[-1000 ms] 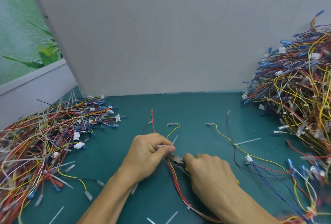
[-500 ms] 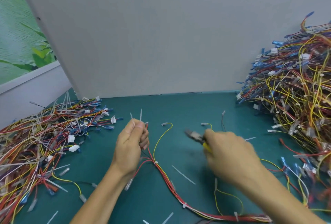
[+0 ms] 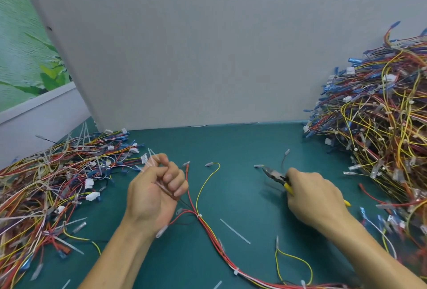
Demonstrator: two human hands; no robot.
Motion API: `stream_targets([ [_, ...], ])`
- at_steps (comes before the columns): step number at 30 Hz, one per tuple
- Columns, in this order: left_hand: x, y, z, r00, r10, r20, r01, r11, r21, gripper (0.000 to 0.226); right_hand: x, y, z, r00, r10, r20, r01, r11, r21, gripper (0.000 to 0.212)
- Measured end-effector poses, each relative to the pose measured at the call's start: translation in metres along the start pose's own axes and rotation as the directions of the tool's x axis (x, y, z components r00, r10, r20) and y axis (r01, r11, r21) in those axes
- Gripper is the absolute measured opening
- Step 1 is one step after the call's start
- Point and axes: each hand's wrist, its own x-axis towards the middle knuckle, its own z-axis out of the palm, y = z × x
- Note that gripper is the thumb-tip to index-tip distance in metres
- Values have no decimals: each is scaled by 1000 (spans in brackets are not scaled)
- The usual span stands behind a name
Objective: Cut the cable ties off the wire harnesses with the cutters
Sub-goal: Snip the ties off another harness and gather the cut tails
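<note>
Fingers of the left hand (image 3: 157,194) curled round loose ties (image 3: 150,154) at frame centre; the right hand (image 3: 316,198) gripped the cutters (image 3: 275,176). Between them the harness (image 3: 209,228) lay on the surface (image 3: 231,145); its next tie (image 3: 198,216) should be nipped clear of wires.

Bright, even, diffuse light; a soft shadow lies on the worktop (image 3: 231,145) beneath the cutters (image 3: 275,176), which are motion-blurred. Wide-angle distortion bends the frame's edges, and detail softens at lower right.
</note>
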Motion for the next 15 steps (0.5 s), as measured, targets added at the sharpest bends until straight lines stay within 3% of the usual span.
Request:
stream_targets([
  [5,-7,6,5,993,78,93,-84,994,63,13,-4,-6,0,999,-51,-9,51,996,67,12],
  [9,-7,-1,11,994,89,69,-99,982,159,29,-4,-15,-5,991,-121,-58,130,969,211,12],
  [13,-7,-12,12,987,141,71,-155,950,273,31,-10,-26,-10,966,-219,-137,258,845,468,6],
  [15,-8,-17,10,969,224,103,-246,860,448,28,-14,-32,-11,953,-260,-156,303,779,549,8],
])
